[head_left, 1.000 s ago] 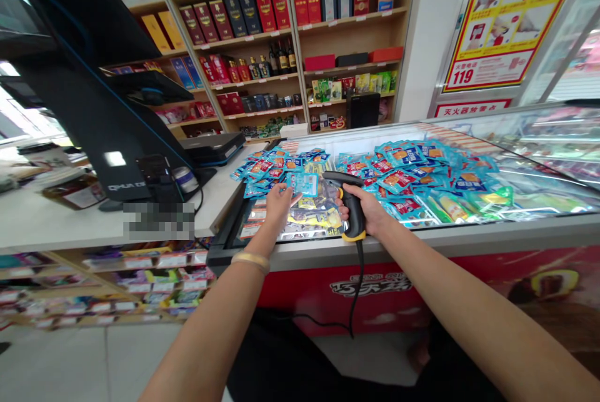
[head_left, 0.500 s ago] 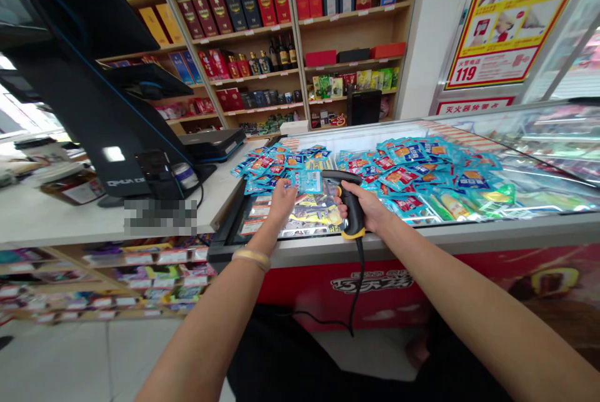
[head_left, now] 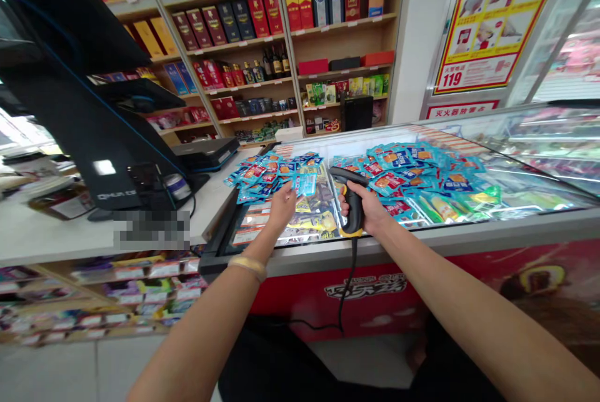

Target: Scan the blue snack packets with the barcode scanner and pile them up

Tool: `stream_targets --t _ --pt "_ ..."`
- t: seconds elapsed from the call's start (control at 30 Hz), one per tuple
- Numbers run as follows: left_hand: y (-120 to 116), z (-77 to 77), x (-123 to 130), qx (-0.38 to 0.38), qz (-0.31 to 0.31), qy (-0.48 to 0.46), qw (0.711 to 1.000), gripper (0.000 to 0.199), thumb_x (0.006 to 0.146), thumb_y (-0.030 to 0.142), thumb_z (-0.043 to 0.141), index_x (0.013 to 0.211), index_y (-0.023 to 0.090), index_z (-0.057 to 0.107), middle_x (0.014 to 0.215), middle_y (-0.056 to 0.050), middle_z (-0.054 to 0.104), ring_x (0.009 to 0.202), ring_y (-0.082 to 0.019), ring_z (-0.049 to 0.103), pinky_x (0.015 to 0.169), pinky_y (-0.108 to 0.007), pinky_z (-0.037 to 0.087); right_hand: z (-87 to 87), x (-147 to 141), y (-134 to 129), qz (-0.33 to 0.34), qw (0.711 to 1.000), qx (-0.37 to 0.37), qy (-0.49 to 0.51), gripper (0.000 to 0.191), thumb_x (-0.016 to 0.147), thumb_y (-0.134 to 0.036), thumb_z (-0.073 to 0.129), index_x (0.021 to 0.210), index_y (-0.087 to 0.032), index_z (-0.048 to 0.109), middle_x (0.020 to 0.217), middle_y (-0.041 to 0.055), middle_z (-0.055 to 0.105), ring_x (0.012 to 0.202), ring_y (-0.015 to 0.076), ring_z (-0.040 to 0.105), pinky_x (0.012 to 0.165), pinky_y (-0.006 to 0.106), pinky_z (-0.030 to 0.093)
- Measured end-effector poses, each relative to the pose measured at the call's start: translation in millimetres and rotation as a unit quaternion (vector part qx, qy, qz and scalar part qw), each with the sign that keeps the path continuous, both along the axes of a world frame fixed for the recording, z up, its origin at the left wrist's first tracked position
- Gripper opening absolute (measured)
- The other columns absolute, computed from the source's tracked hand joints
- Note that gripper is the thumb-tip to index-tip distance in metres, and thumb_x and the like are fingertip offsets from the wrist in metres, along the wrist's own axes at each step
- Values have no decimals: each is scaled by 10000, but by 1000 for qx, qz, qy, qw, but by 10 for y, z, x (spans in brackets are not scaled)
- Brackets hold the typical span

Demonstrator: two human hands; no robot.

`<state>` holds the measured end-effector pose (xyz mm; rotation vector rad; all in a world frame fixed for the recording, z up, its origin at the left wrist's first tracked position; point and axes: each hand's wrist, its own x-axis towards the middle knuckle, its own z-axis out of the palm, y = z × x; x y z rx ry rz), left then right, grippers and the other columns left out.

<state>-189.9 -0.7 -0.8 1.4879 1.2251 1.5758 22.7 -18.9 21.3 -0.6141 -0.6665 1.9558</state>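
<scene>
My left hand (head_left: 283, 203) pinches a light blue snack packet (head_left: 306, 184) by its left edge, above the freezer's glass top. My right hand (head_left: 368, 207) is wrapped round the grip of a black and yellow barcode scanner (head_left: 355, 211). The scanner's head points left towards the packet, with a small gap between them. From the scanner's base a black cable (head_left: 347, 289) hangs down the freezer front. One pile of blue snack packets (head_left: 262, 174) lies beyond my left hand. A larger pile of blue packets (head_left: 407, 167) spreads to the right of the scanner.
The chest freezer (head_left: 469, 231) has a grey rim and packaged goods under its glass. On the left, a white counter (head_left: 206, 202) carries a black checkout terminal (head_left: 117, 164) and a lidded jar (head_left: 65, 192). Shelves of boxes and bottles (head_left: 276, 64) stand behind.
The packet in my left hand has shifted slightly left, and its gap to the scanner is wider. My right hand keeps hold of the scanner. The camera view has turned a little.
</scene>
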Motion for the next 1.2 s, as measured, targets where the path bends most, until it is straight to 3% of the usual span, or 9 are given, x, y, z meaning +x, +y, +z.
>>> stream_targets --t 0.17,0.3,0.47,0.57,0.73,0.83,0.93,1.07,1.2 --pt "210 83 671 75 24 141 987 331 862 207 479 1109 195 700 1129 -57 706 1078 -242 650 1008 -446 490 101 456 123 -111 993 28 22 189 812 -316 646 731 -168 561 576 -8 548 434 76 463 396 178 433" --pt "279 141 1321 124 -52 324 936 446 925 142 369 1278 263 614 1340 -38 599 1291 -220 512 1120 -413 372 195 867 192 -194 980 40 9 215 840 -318 619 707 -160 561 554 -4 533 441 79 466 396 173 439" --pt "330 81 1846 19 -93 516 852 529 937 381 500 1452 316 398 1588 -113 221 1439 -395 210 1099 -652 251 175 1180 248 -244 970 6 -22 216 855 -306 598 699 -160 559 526 -11 512 419 79 458 386 170 442" --pt "365 77 1950 -10 -89 547 832 527 965 404 433 1479 340 338 1601 -117 175 1445 -407 172 1105 -647 235 120 1254 298 -242 970 -4 -19 221 876 -293 557 702 -156 559 528 -7 512 416 77 458 384 164 439" --pt "389 104 1958 -15 -93 541 836 516 967 409 415 1476 359 340 1608 -90 164 1452 -410 135 1114 -651 208 81 1286 346 -238 971 -5 -10 222 864 -302 575 700 -154 554 531 -10 507 418 73 458 383 158 437" --pt "377 82 1919 15 -93 508 856 543 951 429 450 1477 360 334 1611 -84 152 1461 -389 115 1116 -650 207 105 1285 319 -246 969 4 -8 207 841 -306 610 703 -163 552 537 -15 510 426 78 464 384 168 445" --pt "371 78 1782 72 -53 470 878 578 938 434 476 1484 306 333 1600 -108 190 1469 -349 137 1138 -607 209 155 1252 274 -249 968 13 -9 195 831 -300 623 705 -171 550 544 -14 519 435 82 463 380 174 448" --pt "383 129 1322 92 43 466 879 540 933 368 498 1447 235 398 1540 -145 333 1435 -302 281 1146 -538 264 227 1076 232 -228 973 33 -8 204 797 -313 662 706 -174 543 560 -18 525 439 79 465 382 178 442" --pt "328 149 630 22 146 504 851 580 881 322 576 1418 161 426 1487 -182 396 1385 -305 370 1139 -471 310 235 708 210 -185 982 34 -12 199 795 -319 660 719 -177 543 568 -19 537 433 78 466 387 182 437"
